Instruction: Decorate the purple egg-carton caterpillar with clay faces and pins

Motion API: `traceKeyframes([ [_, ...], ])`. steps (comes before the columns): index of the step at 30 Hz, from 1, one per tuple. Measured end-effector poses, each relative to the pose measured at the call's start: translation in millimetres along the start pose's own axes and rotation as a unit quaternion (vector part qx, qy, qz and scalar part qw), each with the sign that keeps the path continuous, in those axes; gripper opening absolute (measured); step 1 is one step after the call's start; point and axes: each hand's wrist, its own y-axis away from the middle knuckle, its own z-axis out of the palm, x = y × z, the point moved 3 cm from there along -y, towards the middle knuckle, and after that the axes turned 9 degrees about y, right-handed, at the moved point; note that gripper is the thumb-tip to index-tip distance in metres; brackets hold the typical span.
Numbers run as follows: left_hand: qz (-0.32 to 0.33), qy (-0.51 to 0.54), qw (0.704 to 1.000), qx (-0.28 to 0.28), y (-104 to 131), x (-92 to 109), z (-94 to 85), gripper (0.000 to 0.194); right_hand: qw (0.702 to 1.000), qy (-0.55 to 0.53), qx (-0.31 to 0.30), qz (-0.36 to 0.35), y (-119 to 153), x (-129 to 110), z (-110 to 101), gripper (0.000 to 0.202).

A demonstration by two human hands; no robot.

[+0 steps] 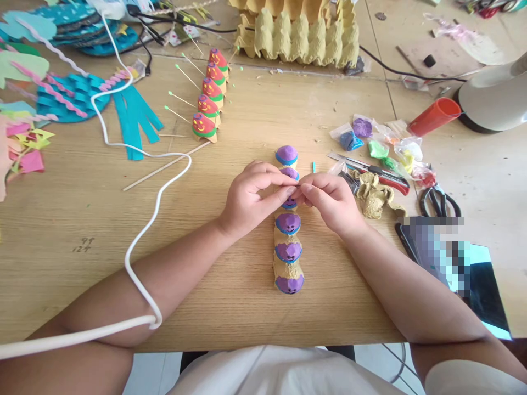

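Note:
A row of egg-carton cups [289, 252] with purple clay tops, blue rims and small black faces lies lengthwise on the wooden table [206, 296]. Over its upper part, my left hand [257, 192] and my right hand [327, 197] meet fingertip to fingertip. Each has thumb and forefinger pinched together, and a tiny dark bit seems to show between them, too small to name. The fingers partly cover the second and third cups. The topmost purple cup [286, 155] shows no face from here. A small blue stick [313, 167] lies just right of the row.
Red and green face cups [205, 125] with green-tipped sticks stand at the upper left. A white cable [158, 203] crosses the left side, over my forearm. To the right are a utility knife [387, 174], clay bags [351, 140], scissors [439, 202] and a phone [415, 241]. Egg trays [307, 38] lie behind.

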Motion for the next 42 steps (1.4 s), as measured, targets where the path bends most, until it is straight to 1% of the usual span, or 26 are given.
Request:
traceKeyframes([
  [10, 0.01, -0.015, 1.0, 0.0, 0.1, 0.2, 0.0, 0.01, 0.999, 0.018, -0.021, -0.025, -0.3, -1.5, -0.8, 0.024],
  [14, 0.011, -0.02, 1.0, -0.002, 0.1, -0.2, 0.0, 0.01, 0.998, 0.026, -0.035, -0.041, -0.8, -3.0, -0.7, 0.026],
  [21, 0.016, -0.025, 1.0, -0.006, -0.5, 1.0, -0.1, 0.01, 0.998, 0.03, -0.044, -0.017, -0.3, -2.7, 0.3, 0.027],
  [30, 0.039, -0.04, 0.998, -0.013, -0.9, 1.2, 0.2, 0.012, 0.999, 0.031, -0.031, -0.014, -1.3, -1.3, -0.3, 0.029],
  [42, 0.051, -0.053, 0.997, -0.011, -1.0, 0.1, 0.1, 0.011, 0.995, 0.091, -0.026, -0.039, -0.3, -3.3, -1.2, 0.027],
])
